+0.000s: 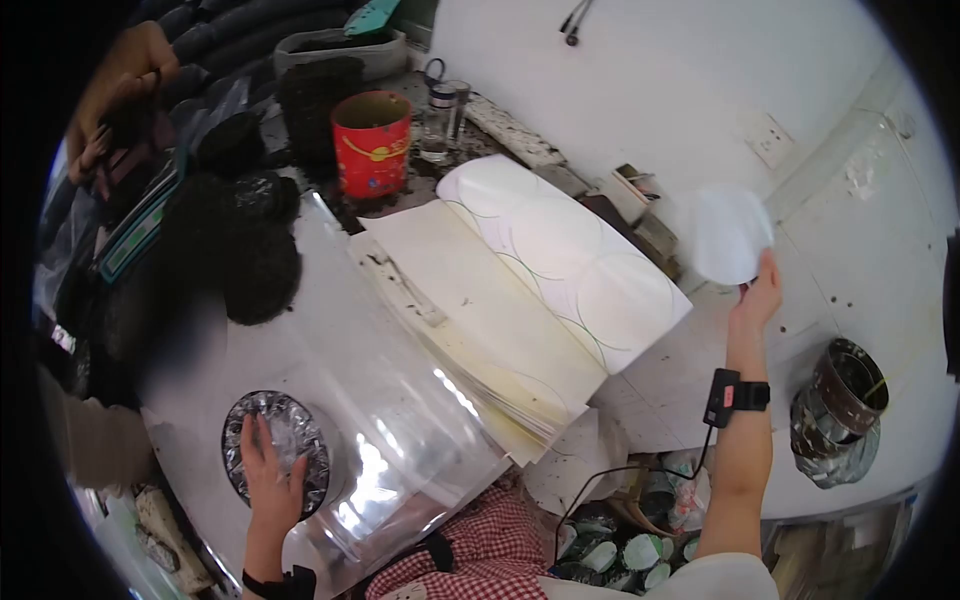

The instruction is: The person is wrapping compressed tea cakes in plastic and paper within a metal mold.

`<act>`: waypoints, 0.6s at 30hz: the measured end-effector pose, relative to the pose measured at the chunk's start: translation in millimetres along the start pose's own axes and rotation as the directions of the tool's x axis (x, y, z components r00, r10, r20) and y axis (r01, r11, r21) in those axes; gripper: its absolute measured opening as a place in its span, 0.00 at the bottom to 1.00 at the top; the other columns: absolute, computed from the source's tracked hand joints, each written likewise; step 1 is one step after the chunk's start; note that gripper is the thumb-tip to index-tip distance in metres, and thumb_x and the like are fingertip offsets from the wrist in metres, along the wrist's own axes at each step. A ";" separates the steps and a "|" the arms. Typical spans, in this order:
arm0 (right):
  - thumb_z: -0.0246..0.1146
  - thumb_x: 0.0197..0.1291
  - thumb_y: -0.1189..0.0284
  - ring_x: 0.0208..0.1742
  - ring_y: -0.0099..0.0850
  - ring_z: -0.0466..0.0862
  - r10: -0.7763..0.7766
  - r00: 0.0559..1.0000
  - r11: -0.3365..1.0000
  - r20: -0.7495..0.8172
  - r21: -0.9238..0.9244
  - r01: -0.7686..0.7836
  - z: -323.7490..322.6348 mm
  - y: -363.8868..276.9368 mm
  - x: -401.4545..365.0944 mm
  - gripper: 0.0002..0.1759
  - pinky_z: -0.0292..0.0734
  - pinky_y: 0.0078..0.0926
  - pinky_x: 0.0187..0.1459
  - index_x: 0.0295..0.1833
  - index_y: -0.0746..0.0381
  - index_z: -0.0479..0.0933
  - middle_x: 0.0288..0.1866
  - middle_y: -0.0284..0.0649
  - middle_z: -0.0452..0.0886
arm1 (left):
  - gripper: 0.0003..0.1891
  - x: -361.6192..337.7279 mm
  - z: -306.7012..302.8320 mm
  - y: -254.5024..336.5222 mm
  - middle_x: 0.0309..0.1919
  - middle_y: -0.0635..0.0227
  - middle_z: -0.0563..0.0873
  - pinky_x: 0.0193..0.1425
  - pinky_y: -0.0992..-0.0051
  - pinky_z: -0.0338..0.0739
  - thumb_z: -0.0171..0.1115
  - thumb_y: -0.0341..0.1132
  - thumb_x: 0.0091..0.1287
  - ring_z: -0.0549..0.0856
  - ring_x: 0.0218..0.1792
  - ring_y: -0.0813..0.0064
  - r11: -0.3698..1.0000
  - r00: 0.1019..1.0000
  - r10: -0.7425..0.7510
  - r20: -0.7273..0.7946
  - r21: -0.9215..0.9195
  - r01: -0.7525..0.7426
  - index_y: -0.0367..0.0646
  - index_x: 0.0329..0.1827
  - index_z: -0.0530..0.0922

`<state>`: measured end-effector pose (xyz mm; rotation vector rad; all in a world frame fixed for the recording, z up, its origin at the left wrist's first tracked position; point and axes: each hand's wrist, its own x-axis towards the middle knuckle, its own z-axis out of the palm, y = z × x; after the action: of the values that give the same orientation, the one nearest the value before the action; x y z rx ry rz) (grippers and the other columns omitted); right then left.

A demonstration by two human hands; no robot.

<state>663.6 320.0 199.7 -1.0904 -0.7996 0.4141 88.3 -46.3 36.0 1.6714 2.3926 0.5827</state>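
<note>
My left hand [270, 475] lies flat with spread fingers on a round dark-rimmed lid [240, 440] with crinkled shiny film over it, at the near left of the table. My right hand [762, 292] is raised to the right and pinches the lower edge of a thin white paper disc [728, 232], held up against the white wall. Between the hands lies a stack of white sheets [500, 300] with green circles drawn on the top sheet, and a clear plastic sheet [390, 400] spreads beside the lid.
A red can [371, 143] and two glass jars [438, 120] stand at the back. Dark round lumps [250, 260] lie at the left, where another person's hand [120, 85] shows. Metal rings [840, 410] sit at the right; small cups [630, 555] lie below the table edge.
</note>
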 end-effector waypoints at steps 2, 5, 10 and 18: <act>0.59 0.74 0.59 0.58 0.28 0.80 0.050 0.991 0.995 0.126 0.082 -0.061 52.2 5.1 -64.6 0.26 0.77 0.23 0.56 0.62 0.71 0.75 0.58 0.43 0.80 | 0.42 2.9 -0.2 7.6 0.74 0.38 0.57 0.77 0.52 0.57 0.71 0.39 0.63 0.61 0.74 0.39 0.998 0.993 -0.005 -0.119 -0.066 -0.003 0.32 0.76 0.58; 0.50 0.78 0.55 0.74 0.34 0.67 0.068 0.811 0.993 0.582 0.041 -0.112 110.3 101.6 -204.4 0.34 0.67 0.36 0.74 0.75 0.71 0.60 0.73 0.48 0.68 | 0.42 1.3 -1.2 8.1 0.66 0.43 0.64 0.72 0.52 0.62 0.81 0.42 0.50 0.65 0.67 0.43 0.997 0.976 -0.020 -0.215 -0.082 0.003 0.34 0.62 0.65; 0.59 0.70 0.55 0.80 0.46 0.60 -0.403 -0.176 0.831 0.898 0.440 0.339 167.6 -19.0 -435.5 0.37 0.51 0.44 0.79 0.78 0.63 0.60 0.80 0.51 0.60 | 0.29 9.8 11.7 -15.4 0.59 0.48 0.73 0.65 0.55 0.68 0.70 0.41 0.63 0.71 0.61 0.46 0.996 0.982 0.061 -0.178 -0.052 -0.071 0.36 0.62 0.70; 0.47 0.72 0.41 0.82 0.41 0.58 -0.177 -0.562 0.979 0.808 0.205 -0.013 181.2 -34.8 -501.9 0.45 0.33 0.58 0.80 0.81 0.62 0.53 0.81 0.48 0.58 | 0.24 -0.3 9.0 -12.5 0.59 0.59 0.82 0.74 0.58 0.66 0.64 0.36 0.65 0.79 0.64 0.57 0.934 0.981 0.010 -0.193 -0.350 -0.078 0.43 0.64 0.77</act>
<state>195.0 88.0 87.8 0.0235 -2.6209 1.4452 80.8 -48.4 22.7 1.5725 2.1965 1.1525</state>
